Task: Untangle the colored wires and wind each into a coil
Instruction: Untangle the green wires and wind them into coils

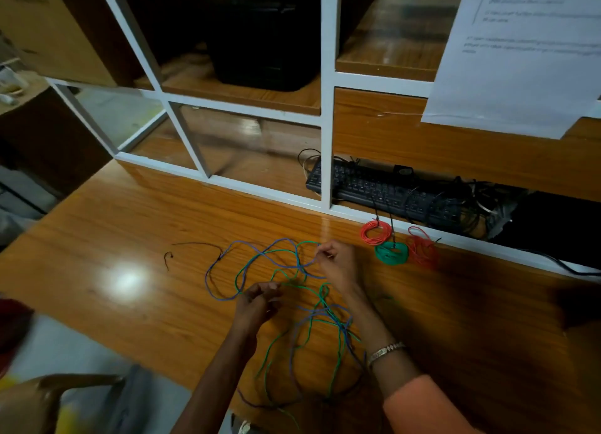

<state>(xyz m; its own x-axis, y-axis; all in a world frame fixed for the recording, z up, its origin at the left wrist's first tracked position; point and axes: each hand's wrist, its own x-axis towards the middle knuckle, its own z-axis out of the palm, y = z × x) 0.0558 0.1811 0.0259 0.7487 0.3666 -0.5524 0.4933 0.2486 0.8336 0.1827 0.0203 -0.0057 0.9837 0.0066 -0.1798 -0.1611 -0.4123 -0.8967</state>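
On the tabletop [136, 225] a loose tangle of blue wire [224, 272] and green wire [283, 276] sprawls between both hands and trails off the near edge at 6 o'clock. The right hand [336, 263] has its grip pinched on the blue wire at the tangle's 1 o'clock side; the left hand [257, 305] curls its fingers at the green wire, though the blur hides whether it pinches. At 2 o'clock lie finished coils: two red coils [375, 232] and a green coil [391, 254].
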